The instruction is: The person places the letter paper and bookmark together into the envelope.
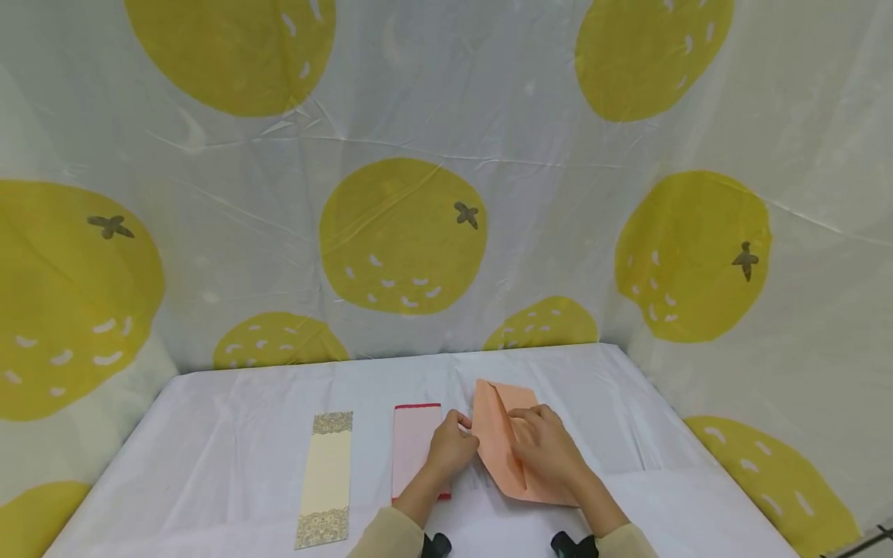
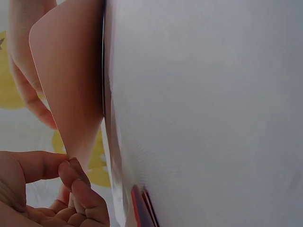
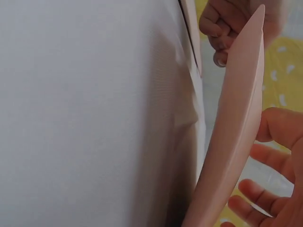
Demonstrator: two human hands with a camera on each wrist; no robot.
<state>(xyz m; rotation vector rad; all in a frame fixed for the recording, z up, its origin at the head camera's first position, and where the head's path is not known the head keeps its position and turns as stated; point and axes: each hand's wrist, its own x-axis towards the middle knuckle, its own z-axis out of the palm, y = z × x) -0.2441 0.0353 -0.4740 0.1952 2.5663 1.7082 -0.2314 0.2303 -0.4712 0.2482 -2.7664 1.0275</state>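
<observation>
A salmon-pink paper envelope (image 1: pixel 497 446) stands partly raised off the white table, its left panel folded up. My left hand (image 1: pixel 452 446) pinches the left edge of that panel between thumb and fingertips, as the left wrist view of the paper (image 2: pixel 71 71) shows close up. On the other side, my right hand (image 1: pixel 547 449) reaches over the envelope from the right. In the right wrist view its thumb touches the paper's folded edge (image 3: pixel 236 118), while the other fingers (image 3: pixel 265 196) are spread and loosely bent behind it.
A pink card with red ends (image 1: pixel 415 449) lies flat just left of my left hand. Farther left is a cream card with gold lace-patterned ends (image 1: pixel 326 477). White cloth covers the table (image 1: pixel 230 442), and a curtain with yellow fruit prints (image 1: pixel 544 256) hangs around it.
</observation>
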